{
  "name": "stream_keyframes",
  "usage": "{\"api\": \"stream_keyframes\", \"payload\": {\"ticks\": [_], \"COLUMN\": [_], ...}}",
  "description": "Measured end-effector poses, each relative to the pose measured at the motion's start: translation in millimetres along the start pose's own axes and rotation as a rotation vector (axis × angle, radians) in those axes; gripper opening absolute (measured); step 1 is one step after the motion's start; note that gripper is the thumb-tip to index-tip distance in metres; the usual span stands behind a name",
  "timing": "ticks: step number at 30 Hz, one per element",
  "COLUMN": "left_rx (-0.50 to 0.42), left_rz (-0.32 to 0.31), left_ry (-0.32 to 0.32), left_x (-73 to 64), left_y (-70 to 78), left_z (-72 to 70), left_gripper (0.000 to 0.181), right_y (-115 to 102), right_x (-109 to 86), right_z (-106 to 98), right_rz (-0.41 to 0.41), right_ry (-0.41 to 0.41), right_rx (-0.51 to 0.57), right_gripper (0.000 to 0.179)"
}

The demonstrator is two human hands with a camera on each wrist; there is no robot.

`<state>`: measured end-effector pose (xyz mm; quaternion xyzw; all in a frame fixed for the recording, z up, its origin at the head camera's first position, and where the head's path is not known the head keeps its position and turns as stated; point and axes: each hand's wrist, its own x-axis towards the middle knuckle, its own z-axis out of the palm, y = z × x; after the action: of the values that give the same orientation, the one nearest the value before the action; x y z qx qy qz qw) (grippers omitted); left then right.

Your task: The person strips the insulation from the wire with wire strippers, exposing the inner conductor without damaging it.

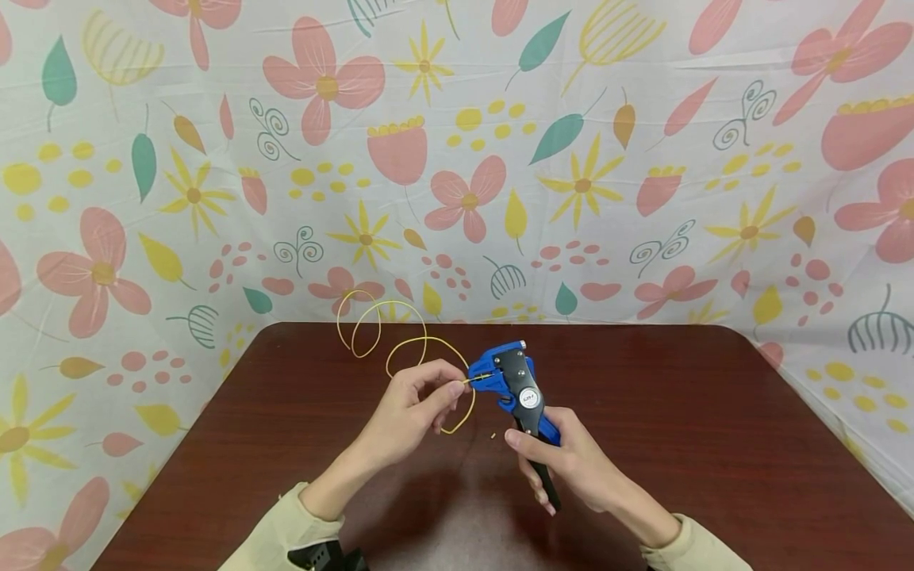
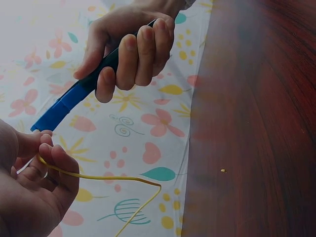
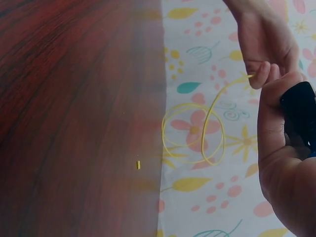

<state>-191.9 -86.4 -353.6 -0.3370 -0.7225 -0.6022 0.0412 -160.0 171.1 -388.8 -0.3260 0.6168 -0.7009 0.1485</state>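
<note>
My left hand (image 1: 410, 408) pinches a thin yellow wire (image 2: 113, 178) near its end between thumb and fingertips. That end runs into the jaws of a blue and black wire stripper (image 1: 516, 379), and the left fingertips sit right at the tool's mouth. Around the stripper's handles curl the fingers of my right hand (image 1: 581, 460), the tool tilted with its head up and to the left. The rest of the wire loops loosely behind the left hand; the right wrist view shows its coils (image 3: 204, 133). The wire's tip is partly hidden inside the jaws.
A tiny yellow piece (image 1: 493, 434), like cut insulation, lies on the dark reddish-brown table (image 1: 678, 412) beneath the stripper. Behind the table's far edge hangs a white cloth (image 1: 500, 182) printed with flowers and leaves.
</note>
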Motion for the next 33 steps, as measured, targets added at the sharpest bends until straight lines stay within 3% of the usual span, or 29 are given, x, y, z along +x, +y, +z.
{"api": "stream_keyframes", "payload": {"ticks": [6,33], "left_rx": [-0.021,-0.022], "left_rz": [-0.006,-0.009], "left_ry": [0.000,0.010], "left_x": [0.7,-0.4], "left_y": [-1.0,-1.1], "left_z": [1.0,0.7], "left_gripper": [0.012,0.011], "right_y": [-2.7,-5.7], "right_x": [1.8,2.0], "right_z": [2.2,6.1], "right_rz": [0.008,0.051], "right_ry": [0.058,0.085], "right_rx": [-0.029,-0.018], "right_gripper": [0.022,0.020]}}
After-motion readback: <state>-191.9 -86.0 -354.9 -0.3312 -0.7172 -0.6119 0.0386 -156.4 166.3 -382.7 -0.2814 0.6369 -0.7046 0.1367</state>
